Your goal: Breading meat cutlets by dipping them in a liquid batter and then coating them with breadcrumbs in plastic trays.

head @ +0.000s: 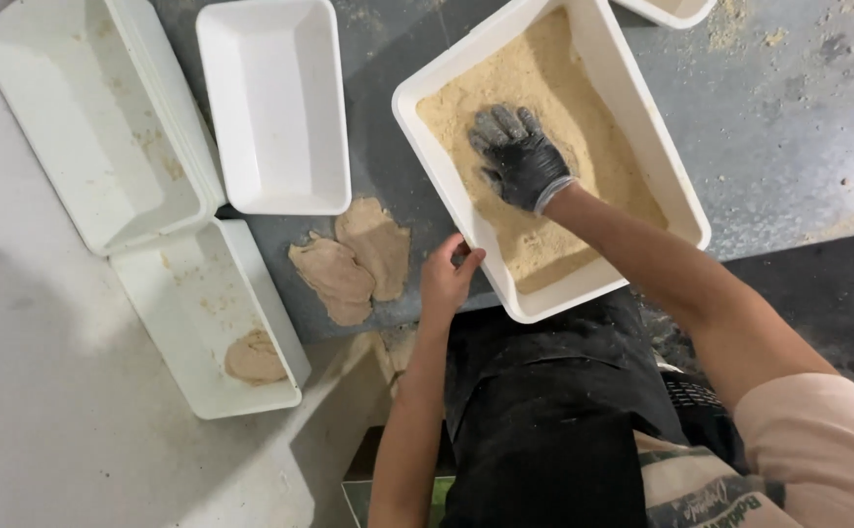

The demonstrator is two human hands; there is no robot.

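The gloved right hand presses flat, fingers spread, into sandy crumbs; the bare left hand grips the white rectangular tray rim.

A white tray is cut off by the top edge (only a corner shows), its contents unreadable.

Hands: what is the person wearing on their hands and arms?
The right hand wears a black glove dusted with pale crumbs. The left hand is bare, with no glove. Both forearms are uncovered; a light pink short sleeve shows on the right arm.
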